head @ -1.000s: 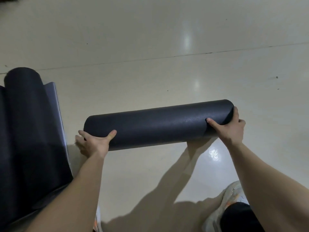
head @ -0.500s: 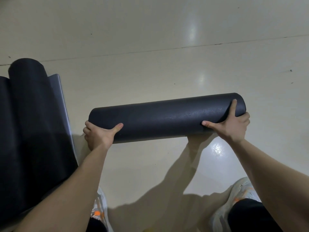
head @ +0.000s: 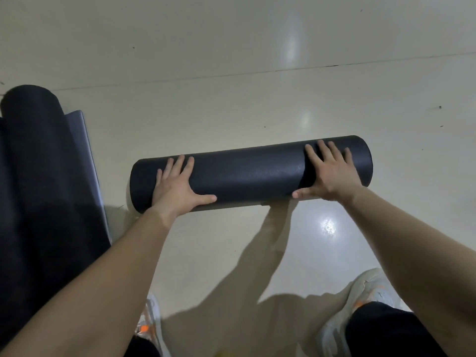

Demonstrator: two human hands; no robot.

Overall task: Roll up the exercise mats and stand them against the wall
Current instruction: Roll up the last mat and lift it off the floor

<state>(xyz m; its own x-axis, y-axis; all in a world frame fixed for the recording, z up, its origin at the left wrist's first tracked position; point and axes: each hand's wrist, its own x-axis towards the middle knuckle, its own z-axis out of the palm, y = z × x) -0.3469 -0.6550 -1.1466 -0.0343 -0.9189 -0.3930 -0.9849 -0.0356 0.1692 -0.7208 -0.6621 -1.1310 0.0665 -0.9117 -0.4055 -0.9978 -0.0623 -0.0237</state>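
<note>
I see my left hand (head: 175, 186) and right hand (head: 332, 173) pressing flat, fingers straight, on the rolled black foam mat (head: 247, 173)

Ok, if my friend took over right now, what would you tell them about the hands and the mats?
The left hand is open and lies flat on top of the rolled mat, near its left end.
The right hand is open and lies flat on top near the right end.
The rolled mat lies sideways on the floor.
The second mat is at the left and seems rolled only at its far end.
Done: one mat is rolled.
Left: stand it against the wall, which is not in view, then finish the second mat and stand it too.
</note>
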